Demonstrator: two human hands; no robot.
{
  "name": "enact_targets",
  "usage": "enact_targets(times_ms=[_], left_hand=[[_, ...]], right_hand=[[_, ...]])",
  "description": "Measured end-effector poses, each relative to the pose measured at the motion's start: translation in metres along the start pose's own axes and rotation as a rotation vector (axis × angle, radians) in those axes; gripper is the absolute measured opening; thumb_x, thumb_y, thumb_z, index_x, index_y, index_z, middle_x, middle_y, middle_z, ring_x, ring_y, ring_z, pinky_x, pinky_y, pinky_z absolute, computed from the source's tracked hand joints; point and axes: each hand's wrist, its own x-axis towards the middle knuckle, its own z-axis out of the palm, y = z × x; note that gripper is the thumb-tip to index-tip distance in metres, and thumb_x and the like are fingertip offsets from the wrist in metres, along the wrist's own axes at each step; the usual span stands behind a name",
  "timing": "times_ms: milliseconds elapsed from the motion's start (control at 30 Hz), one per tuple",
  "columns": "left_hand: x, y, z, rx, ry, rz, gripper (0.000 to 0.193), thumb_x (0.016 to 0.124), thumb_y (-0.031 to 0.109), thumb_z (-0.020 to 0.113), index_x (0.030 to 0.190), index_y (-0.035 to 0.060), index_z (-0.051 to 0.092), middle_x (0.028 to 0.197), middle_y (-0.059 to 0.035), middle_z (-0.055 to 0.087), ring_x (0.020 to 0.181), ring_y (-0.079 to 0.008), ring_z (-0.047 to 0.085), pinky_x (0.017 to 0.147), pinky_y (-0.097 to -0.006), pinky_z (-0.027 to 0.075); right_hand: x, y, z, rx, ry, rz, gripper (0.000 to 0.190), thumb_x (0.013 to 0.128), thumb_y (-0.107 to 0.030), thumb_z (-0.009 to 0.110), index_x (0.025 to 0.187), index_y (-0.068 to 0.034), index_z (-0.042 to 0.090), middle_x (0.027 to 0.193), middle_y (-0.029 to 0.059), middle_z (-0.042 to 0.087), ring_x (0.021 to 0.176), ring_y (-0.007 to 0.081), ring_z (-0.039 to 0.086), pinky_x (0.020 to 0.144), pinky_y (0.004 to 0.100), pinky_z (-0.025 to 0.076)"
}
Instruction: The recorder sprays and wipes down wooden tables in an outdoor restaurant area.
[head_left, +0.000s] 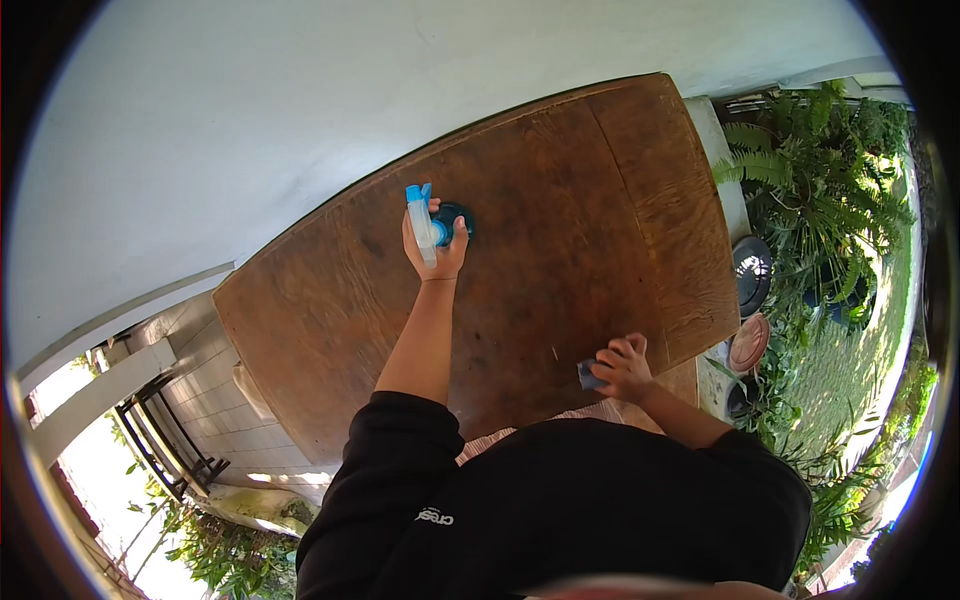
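A worn brown wooden table (525, 247) spans the view in front of me. Over its left half, my left hand (441, 251) is wrapped around a spray bottle (452, 217) with a dark teal body and a white and light blue trigger head. The bottle appears upright, seen from above; whether its base touches the wood I cannot tell. At the table's near right edge, my right hand (626, 367) has its fingers bent around a small grey-blue piece (591, 375), perhaps a cloth or sponge, partly hidden by the fingers.
A pale wall (300, 112) runs along the table's far side. Fern plants (795, 172), a dark round pot or dish (752, 276) and a reddish round one (750, 343) are beyond the right edge. A dark metal rack or frame (169, 439) stands on the left, near floor tiles.
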Motion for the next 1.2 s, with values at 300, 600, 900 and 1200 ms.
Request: enact_targets(times_ms=[300, 600, 900, 1200], left_hand=[[0.003, 0.009, 0.005, 0.027, -0.028, -0.002, 0.042, 0.075, 0.023, 0.078, 0.107, 0.0047, 0.058, 0.102, -0.0087, 0.063, 0.099, -0.0261, 0.062, 0.09, -0.0394, 0.049], [0.007, 0.015, -0.006, 0.098, -0.028, 0.025, 0.04, 0.073, 0.022, 0.077, 0.105, 0.0054, 0.058, 0.099, -0.0086, 0.061, 0.098, -0.0289, 0.062, 0.086, -0.0396, 0.05], [0.01, 0.021, -0.003, 0.124, -0.098, 0.058, 0.042, 0.073, 0.03, 0.075, 0.102, 0.0059, 0.056, 0.096, -0.0127, 0.059, 0.092, -0.0352, 0.059, 0.079, -0.0451, 0.05], [0.004, 0.025, -0.066, 0.074, -0.38, 0.119, 0.043, 0.071, 0.024, 0.077, 0.103, 0.0053, 0.057, 0.099, -0.0126, 0.058, 0.092, -0.0342, 0.06, 0.078, -0.0425, 0.051]], right_hand=[[0.355, 0.096, 0.002, -0.132, 0.522, 0.258, 0.026, 0.071, -0.032, 0.078, 0.085, -0.016, 0.064, 0.092, 0.0002, 0.061, 0.094, 0.024, 0.057, 0.081, 0.0425, 0.041], [0.27, 0.058, 0.017, -0.035, 0.397, 0.148, 0.022, 0.069, -0.023, 0.075, 0.085, -0.015, 0.06, 0.094, 0.0013, 0.06, 0.092, 0.026, 0.056, 0.08, 0.0427, 0.041], [0.009, -0.039, 0.02, 0.073, -0.005, 0.049, 0.039, 0.053, -0.025, 0.083, 0.086, -0.017, 0.062, 0.098, 0.0006, 0.056, 0.095, 0.0242, 0.055, 0.084, 0.0457, 0.04], [0.336, 0.047, 0.036, -0.213, 0.539, 0.307, 0.026, 0.074, -0.029, 0.073, 0.094, -0.016, 0.062, 0.098, -0.0001, 0.062, 0.097, 0.0246, 0.059, 0.079, 0.0458, 0.042]])
